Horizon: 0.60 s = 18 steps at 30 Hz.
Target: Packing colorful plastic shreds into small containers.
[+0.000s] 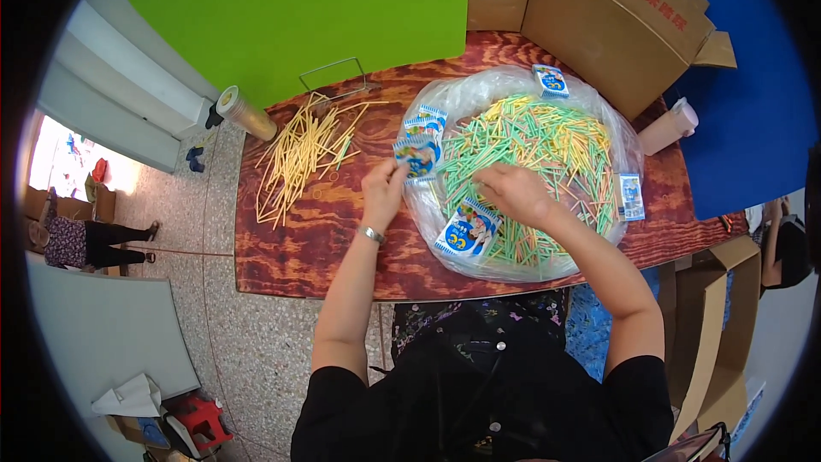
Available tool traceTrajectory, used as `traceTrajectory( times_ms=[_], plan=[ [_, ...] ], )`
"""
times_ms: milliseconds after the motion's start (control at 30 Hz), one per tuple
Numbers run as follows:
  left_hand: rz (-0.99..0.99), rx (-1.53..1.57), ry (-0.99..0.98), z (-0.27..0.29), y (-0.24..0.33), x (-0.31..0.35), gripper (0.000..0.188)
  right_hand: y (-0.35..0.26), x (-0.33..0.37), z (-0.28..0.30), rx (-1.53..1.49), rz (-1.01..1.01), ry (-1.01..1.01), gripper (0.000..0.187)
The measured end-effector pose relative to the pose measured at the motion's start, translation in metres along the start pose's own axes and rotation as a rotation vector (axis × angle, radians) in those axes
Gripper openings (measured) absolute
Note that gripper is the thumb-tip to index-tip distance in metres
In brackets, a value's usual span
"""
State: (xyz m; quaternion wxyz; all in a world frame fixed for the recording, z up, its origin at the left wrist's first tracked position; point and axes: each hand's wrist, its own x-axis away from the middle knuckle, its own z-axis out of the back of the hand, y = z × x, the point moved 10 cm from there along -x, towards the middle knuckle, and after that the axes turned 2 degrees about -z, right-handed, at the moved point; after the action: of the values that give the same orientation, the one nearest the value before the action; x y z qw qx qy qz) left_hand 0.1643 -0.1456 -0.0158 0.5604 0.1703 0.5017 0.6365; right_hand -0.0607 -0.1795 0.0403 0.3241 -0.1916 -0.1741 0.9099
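My left hand (pixel 383 194) pinches a small blue-and-white packet (pixel 416 159) by its edge, at the left rim of a clear plastic bag (pixel 445 90). The bag lies spread open on the table, full of thin pastel sticks (pixel 534 150) in green, yellow and pink. Low over these sticks, my right hand (pixel 517 194) has its fingers drawn together; whatever is between them is too small to make out. Just below it rests a larger-looking packet (pixel 469 229). More packets lie around the bag, such as one at the far side (pixel 551 81) and one at the right (pixel 631 197).
Loose yellow sticks (pixel 308 158) lie on the red wood-patterned table (pixel 282 261), near a clear cylindrical container (pixel 248 113) and a wire stand (pixel 338 77). A cardboard box (pixel 611 21) and a pink bottle (pixel 669 127) stand beyond the bag. Other people (pixel 85 241) are at both sides.
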Motion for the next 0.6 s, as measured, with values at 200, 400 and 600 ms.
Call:
traceTrajectory(
  times_ms=[200,400,600],
  plan=[
    [0.027,-0.066,-0.112,-0.027,-0.047,-0.023,0.019,-0.010,0.014,-0.045,0.263,-0.114,-0.211,0.042],
    [-0.042,-0.338,0.035,-0.020,-0.022,-0.016,0.028,0.003,0.018,-0.052,0.235,-0.089,-0.164,0.021],
    [-0.287,-0.329,-0.069,-0.021,0.071,0.030,0.032,-0.009,0.022,-0.040,0.377,0.057,-0.167,0.016]
  ],
)
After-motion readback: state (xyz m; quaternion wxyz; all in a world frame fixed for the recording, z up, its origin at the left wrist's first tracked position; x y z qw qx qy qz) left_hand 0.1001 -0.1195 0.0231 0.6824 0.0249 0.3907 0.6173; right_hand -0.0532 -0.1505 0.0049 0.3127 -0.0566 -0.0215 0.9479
